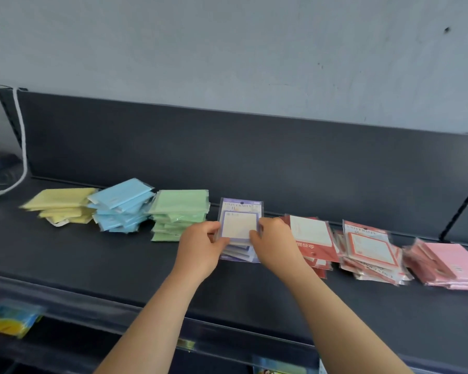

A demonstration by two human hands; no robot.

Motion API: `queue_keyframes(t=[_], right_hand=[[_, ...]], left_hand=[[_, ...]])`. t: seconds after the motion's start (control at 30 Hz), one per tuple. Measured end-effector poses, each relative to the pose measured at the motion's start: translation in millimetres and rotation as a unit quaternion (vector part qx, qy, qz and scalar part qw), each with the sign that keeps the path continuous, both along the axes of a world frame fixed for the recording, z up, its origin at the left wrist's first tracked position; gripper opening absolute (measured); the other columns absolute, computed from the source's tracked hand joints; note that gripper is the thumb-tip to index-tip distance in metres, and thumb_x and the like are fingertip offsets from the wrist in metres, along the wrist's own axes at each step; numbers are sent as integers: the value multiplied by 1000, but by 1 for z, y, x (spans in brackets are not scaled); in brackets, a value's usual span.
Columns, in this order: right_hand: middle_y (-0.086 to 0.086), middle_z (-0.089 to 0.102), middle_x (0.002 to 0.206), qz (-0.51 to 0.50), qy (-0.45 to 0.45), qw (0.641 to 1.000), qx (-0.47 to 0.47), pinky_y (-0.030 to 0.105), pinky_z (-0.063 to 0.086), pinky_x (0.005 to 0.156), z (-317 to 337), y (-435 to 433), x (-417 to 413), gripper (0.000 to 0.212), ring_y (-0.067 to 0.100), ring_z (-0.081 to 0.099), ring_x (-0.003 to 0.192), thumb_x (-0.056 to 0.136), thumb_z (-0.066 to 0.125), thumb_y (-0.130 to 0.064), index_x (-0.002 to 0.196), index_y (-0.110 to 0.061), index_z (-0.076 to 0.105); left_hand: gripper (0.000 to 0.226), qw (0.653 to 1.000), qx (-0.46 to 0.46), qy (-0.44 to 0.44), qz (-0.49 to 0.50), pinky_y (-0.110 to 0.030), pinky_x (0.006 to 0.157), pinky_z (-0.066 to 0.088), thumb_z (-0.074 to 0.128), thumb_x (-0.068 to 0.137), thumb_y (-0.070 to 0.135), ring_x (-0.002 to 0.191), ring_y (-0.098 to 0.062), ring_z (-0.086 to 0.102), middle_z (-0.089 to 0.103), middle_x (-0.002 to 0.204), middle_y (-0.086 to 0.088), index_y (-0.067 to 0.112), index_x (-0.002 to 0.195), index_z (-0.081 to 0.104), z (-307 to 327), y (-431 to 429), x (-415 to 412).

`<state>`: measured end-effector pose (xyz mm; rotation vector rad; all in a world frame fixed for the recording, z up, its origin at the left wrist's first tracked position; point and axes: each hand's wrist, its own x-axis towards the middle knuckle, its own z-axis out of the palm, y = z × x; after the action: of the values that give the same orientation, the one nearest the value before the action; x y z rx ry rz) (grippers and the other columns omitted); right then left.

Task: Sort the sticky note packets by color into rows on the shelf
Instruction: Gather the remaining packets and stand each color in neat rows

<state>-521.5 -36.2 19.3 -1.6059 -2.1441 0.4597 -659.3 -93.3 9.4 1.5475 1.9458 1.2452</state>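
The pale grey wall (227, 49) fills the top of my view, and below it runs the dark shelf (119, 265) with its upright back panel (227, 157). The shelf holds seven piles of sticky note packets in a row, sorted by color. From my left they go: a yellow pile (60, 203), a blue pile (120, 203) touching it and leaning against its edge, then a green pile (179, 211) just beside the blue. In the middle sits the purple pile (238, 252). To its right come a dark red pile (311, 238), a pile of orange-framed packets (368, 247), and last a pink pile (446, 263) that runs off the right edge of my view. The piles are loose, their packets fanned and skewed.

My left hand (200, 247) and my right hand (276, 241) both grip the top purple packet (239, 225), one at each side, fingers curled round its edges and thumbs on its face. It lies over the rest of the purple pile, its far end tilted up.

At the far left a white cable (22, 147) hangs down. On the tier below, a blue-and-yellow packet (11, 319) shows.
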Motion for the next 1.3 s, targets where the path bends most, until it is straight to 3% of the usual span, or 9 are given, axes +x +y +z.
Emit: queue_keyframes(t=[0.1, 0.23, 0.4, 0.6, 0.77, 0.9, 1.07, 1.2, 1.3], right_hand=[[15, 56, 97, -7, -28, 1000, -3, 33, 39, 74, -4, 1, -7, 16, 26, 49, 86, 95, 46, -21, 93, -7, 53], [8, 48, 87, -9, -67, 998, 4, 32, 37, 70, -6, 0, -14, 15, 22, 44, 80, 95, 46, -20, 90, -8, 53], [13, 56, 115, 33, -188, 981, 26, 34, 53, 87, -8, -2, -18, 23, 24, 56, 103, 97, 52, -14, 116, -5, 61], [11, 58, 112, 39, -124, 986, 100, 30, 48, 81, -12, -10, -10, 18, 25, 55, 100, 97, 49, -14, 108, -5, 61], [6, 64, 97, 17, -24, 981, 193, 23, 34, 61, -7, -29, 20, 15, 23, 53, 86, 94, 49, -13, 89, -7, 62], [7, 69, 103, -16, -25, 971, 236, 34, 49, 81, -1, -43, 64, 17, 29, 62, 97, 89, 59, -13, 101, -6, 69], [10, 69, 108, -74, -26, 970, 232, 38, 50, 86, 2, -56, 135, 23, 30, 63, 100, 88, 63, -14, 108, -4, 68], [10, 69, 105, -109, -41, 969, 218, 40, 50, 83, -1, -66, 200, 19, 33, 62, 100, 88, 63, -15, 102, -4, 69], [-1, 68, 107, -121, -32, 971, 202, 32, 48, 75, -2, -73, 254, 21, 24, 61, 99, 92, 56, -19, 109, -14, 67]], left_hand=[[31, 999, -4, 45, 1, -20, 71, 40, 66, 90, 13, 86, -13, 58, 66, 97, 2, 11, 121, 66, -4, 2, -4], [28, 997, -12, 71, -8, -14, 69, 35, 63, 92, 12, 85, -10, 52, 68, 110, -5, 8, 120, 65, -10, 5, -8], [24, 995, -20, 100, -22, -15, 64, 33, 59, 93, 9, 82, -14, 56, 69, 101, -5, 7, 116, 67, -19, 9, -11], [23, 989, -3, 150, -5, -26, 75, 40, 56, 95, 15, 93, -22, 55, 61, 103, -7, 4, 115, 63, -19, 6, -10], [33, 983, 52, 179, -1, -34, 88, 46, 54, 96, 26, 107, -23, 56, 64, 115, -3, 12, 125, 62, -7, -3, 6], [24, 976, 91, 195, -24, -39, 81, 49, 58, 94, 23, 98, -29, 59, 69, 106, -7, 8, 109, 68, 6, -9, 40], [24, 969, 113, 204, -77, -38, 82, 48, 56, 95, 28, 98, -26, 60, 69, 105, -3, 13, 109, 69, 12, -9, 101], [29, 964, 115, 205, -121, -34, 84, 48, 54, 96, 31, 101, -21, 59, 68, 112, -1, 16, 117, 67, 13, -9, 164], [34, 962, 117, 199, -148, -30, 84, 50, 54, 96, 33, 103, -18, 60, 67, 118, 1, 19, 125, 64, 15, -11, 219]])
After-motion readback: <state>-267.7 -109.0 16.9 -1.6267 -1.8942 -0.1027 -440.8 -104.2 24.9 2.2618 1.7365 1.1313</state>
